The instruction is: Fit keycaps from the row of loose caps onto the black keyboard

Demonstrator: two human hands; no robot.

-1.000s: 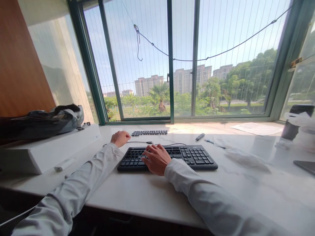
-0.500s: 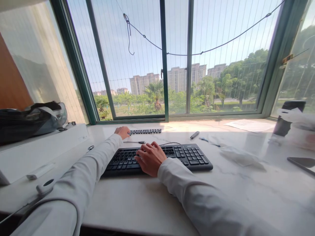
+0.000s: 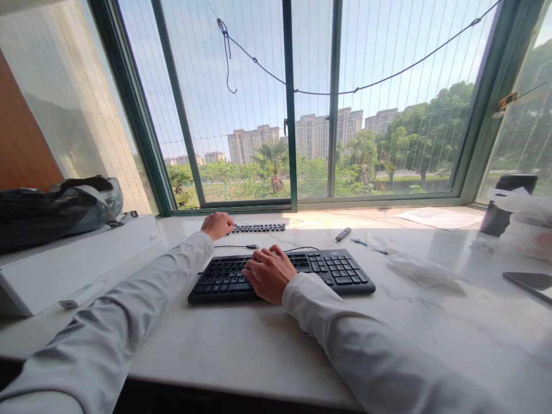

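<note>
A black keyboard lies on the white marble table in front of me. My right hand rests on its middle keys, fingers curled loosely and spread over them. My left hand reaches past the keyboard to the left end of a strip of loose black keycaps near the window; its fingers are curled at that end, and whether they hold anything is hidden. A thin black cable runs between the strip and the keyboard.
A white box with a dark bag on it stands at left. A pen, a thin tool, crumpled plastic, paper, a dark cup and a phone lie to the right.
My left hand has moved forward and right, from beside the cable to the left end of the keycap strip. My right hand stays on the keyboard. The view has shifted slightly.
</note>
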